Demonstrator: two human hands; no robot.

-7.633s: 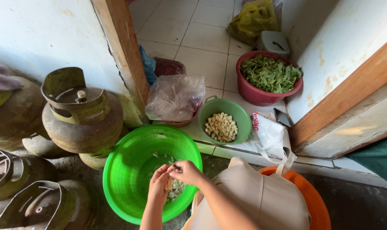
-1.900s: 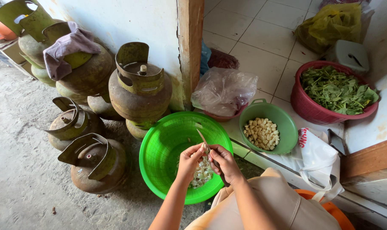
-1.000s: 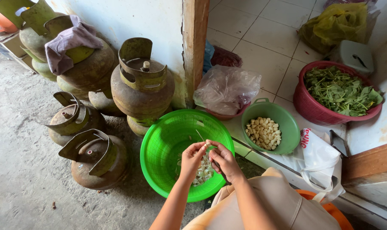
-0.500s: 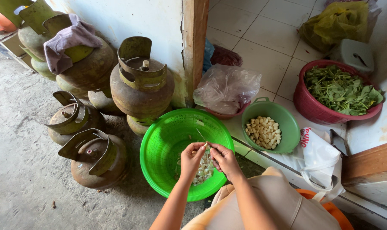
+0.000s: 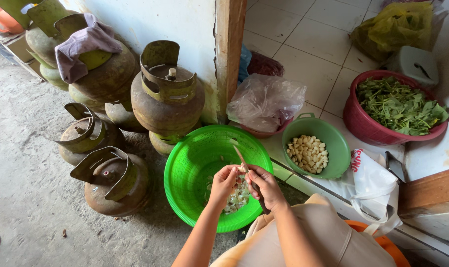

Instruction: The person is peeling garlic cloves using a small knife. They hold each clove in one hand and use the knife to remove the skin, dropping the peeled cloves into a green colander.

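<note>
1. Where the beige-clad lap sits at the bottom edge, both forearms reach forward over the bright green perforated basin.
2. Left hand: fingers pinched together on a small pale garlic clove, held just above the basin's inner floor.
3. Right hand: fingers curled tight around a knife handle; the thin knife angles up and away, its edge against the clove.
4. Beneath the hands, a heap of papery peelings lies in the basin.
5. Just right of the basin, a smaller green bowl holds peeled garlic cloves; a white plastic bag lies beside it, and an orange basin shows at the lower edge.
6. Behind the basin, a clouded plastic bag rests at the foot of a wooden door post.
7. Left, on the concrete floor: rusty gas cylinders, some upright, some tipped; a purple cloth drapes one.
8. Farther, on the tiled floor: a red basket of leafy greens, then a yellow plastic bag.
</note>
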